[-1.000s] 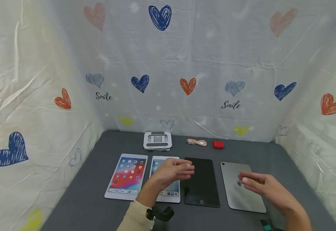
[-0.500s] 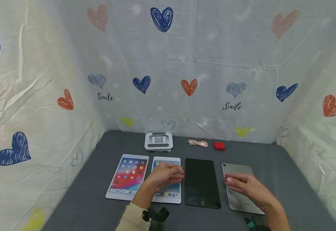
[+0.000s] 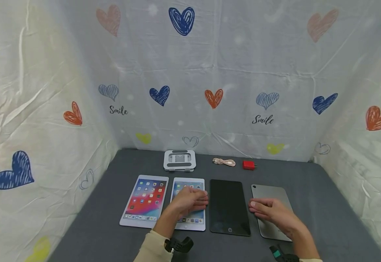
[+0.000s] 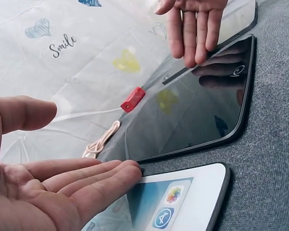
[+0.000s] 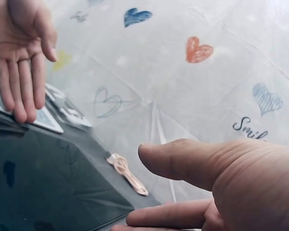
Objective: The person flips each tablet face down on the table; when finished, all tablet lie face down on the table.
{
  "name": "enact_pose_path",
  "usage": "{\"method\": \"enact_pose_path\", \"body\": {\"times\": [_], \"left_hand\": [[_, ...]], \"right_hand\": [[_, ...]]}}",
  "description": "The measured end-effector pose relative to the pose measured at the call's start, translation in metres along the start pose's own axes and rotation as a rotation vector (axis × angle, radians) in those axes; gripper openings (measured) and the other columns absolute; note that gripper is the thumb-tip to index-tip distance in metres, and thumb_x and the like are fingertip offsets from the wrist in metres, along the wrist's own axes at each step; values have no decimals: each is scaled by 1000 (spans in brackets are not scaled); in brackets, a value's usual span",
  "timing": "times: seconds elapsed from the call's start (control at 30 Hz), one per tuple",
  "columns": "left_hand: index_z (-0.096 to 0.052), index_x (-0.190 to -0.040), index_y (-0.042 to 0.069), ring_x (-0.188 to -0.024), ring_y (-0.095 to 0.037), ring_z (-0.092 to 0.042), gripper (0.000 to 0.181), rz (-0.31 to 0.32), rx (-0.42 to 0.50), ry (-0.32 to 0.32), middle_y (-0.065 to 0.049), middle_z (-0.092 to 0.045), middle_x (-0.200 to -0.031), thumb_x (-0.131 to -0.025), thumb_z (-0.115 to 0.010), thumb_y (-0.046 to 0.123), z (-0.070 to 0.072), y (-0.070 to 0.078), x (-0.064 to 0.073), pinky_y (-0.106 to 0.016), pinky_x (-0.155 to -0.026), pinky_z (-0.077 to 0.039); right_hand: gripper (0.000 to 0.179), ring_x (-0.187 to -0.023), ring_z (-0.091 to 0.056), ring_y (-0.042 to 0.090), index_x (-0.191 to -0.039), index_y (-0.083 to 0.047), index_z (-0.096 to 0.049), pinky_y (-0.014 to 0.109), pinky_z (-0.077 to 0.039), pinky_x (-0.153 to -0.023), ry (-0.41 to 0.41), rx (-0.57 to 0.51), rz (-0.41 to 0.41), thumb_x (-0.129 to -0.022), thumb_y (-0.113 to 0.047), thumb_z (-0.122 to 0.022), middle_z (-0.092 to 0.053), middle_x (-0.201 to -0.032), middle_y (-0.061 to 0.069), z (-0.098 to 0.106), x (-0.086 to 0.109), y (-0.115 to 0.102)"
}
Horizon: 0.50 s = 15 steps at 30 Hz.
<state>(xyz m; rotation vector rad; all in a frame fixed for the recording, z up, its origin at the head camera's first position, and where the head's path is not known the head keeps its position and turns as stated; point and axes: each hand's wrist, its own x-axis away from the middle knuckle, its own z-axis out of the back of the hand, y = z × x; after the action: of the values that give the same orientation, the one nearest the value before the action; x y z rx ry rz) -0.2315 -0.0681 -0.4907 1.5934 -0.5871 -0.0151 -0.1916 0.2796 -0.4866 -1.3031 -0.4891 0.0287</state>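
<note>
My left hand hovers by the right edge of the second white tablet, fingers straight and palm facing inward. My right hand is over the left edge of a silver tablet that lies back side up, its fingers also straight. Between the two hands lies a black tablet with a dark screen. Both wrist views show the palms facing each other across the black tablet, and neither hand holds anything. Another white tablet with a lit home screen is to the left.
Behind the tablets, along the back of the grey table, are a folded white-and-grey stand, a bundled pale pink cable and a red charger plug. A white cloth with printed hearts hangs around the table.
My right hand has moved left, from over the middle of the silver tablet to its left edge. The left hand has drawn back left from the black tablet. The tablets stay put.
</note>
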Motion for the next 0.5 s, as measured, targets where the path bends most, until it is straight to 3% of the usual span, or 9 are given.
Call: {"method": "enact_pose_path", "body": {"times": [0.27, 0.5], "left_hand": [[-60, -144, -14, -129, -41, -72, 54, 10, -57, -20, -29, -68, -141, -110, -70, 27, -5, 1, -4, -50, -107, -62], [-59, -145, -13, -126, -41, -74, 55, 18, -59, -32, -29, -69, -141, -110, -68, 28, -4, 2, -10, -50, -106, -62]], "right_hand": [[66, -133, -70, 36, -152, 20, -48, 45, -61, -111, 56, 21, -44, -113, -31, -63, -59, -153, 34, -13, -6, -4], [64, -133, -70, 34, -153, 19, -47, 46, -60, -113, 131, -31, -89, -115, -31, -59, -61, -152, 33, -17, -9, -3]]}}
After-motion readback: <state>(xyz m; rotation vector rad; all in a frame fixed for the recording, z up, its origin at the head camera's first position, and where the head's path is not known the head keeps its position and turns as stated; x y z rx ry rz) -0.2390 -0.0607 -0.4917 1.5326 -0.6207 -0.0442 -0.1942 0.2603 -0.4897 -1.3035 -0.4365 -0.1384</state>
